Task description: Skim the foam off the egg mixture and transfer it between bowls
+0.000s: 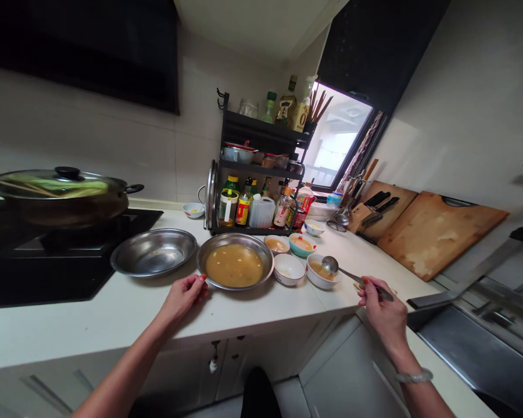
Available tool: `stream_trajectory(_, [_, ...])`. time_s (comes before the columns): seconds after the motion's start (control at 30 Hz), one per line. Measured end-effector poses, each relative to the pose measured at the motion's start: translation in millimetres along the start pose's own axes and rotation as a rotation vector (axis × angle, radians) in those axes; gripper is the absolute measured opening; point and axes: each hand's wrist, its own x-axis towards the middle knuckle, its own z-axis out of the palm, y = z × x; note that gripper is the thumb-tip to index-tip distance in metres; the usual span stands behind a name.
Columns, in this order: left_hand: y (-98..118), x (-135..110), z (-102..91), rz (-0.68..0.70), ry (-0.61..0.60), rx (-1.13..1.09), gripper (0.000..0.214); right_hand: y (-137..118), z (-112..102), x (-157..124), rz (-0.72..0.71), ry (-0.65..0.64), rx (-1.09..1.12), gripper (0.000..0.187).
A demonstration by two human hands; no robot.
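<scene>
Now the left hand (183, 295) holds the rim of the steel basin (234, 262) of yellow liquid near the desk's (253, 310) front edge, while the right hand (381, 307) grips a ladle (330, 265) dipped in a small white bowl (316, 283).

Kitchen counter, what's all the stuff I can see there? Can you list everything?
full basin: one, silver with yellow-brown liquid, middle of the counter
empty basin: one, silver, left of the full basin
small bowls: six, white, tan and teal, five right of the full basin, one by the back wall
ladle: one, silver, scoop over a white bowl
pan: one, dark with a glass lid, on the black stove
rack: one, black, full of bottles, against the back wall
cutting boards: two, wooden, leaning on the right wall
sink: one, steel, far right
left hand: fingertips on the full basin's rim
right hand: grip shut on the ladle handle
</scene>
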Motion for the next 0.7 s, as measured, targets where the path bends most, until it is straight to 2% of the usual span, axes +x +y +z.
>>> stream_trajectory(0.1, [-0.6, 0.5, -0.3, 0.003, 0.010, 0.007, 0.051, -13.1, 5.7, -4.9, -0.159, -0.049, 0.064, 0.028])
stream_trajectory(0.17, [-2.1, 1.4, -0.8, 0.005, 0.005, 0.008, 0.050, -27.7, 13.9, -9.3, -0.187, -0.054, 0.169, 0.023])
stream_trajectory(0.27, [-4.4, 2.9, -1.5, 0.011, 0.000, 0.009, 0.048, -54.2, 33.6, -18.9, -0.122, -0.060, 0.353, 0.021])
stream_trajectory(0.4, [-5.3, 3.8, -1.1, -0.005, 0.008, -0.028, 0.047, -79.3, 68.3, -34.4, -0.045, -0.232, 0.531, 0.021])
stream_trajectory(0.57, [-6.8, 4.0, -1.5, 0.011, -0.008, -0.031, 0.047, -88.0, 104.8, -47.2, 0.024, -0.440, 0.580, 0.027])
stream_trajectory(0.7, [-8.3, 3.6, -2.2, 0.024, -0.025, -0.035, 0.045, -94.7, 120.4, -48.9, 0.150, -0.474, 0.596, 0.034])
